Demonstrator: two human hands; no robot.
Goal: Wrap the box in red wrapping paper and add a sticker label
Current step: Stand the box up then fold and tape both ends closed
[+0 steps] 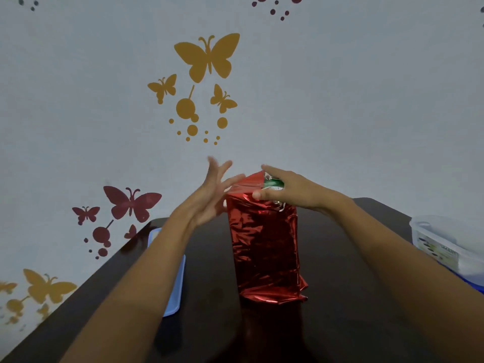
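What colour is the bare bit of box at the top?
Green and white; the box peeks out under the right hand, head view.

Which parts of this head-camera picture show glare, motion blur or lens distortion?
Head view: glare streaks glint on the crinkled red wrapping paper; the left hand has spread fingers smeared by motion blur, while the right hand gripping the box top looks sharper; the dark table has edges splaying outward, a wide-angle distortion; light is dim and soft.
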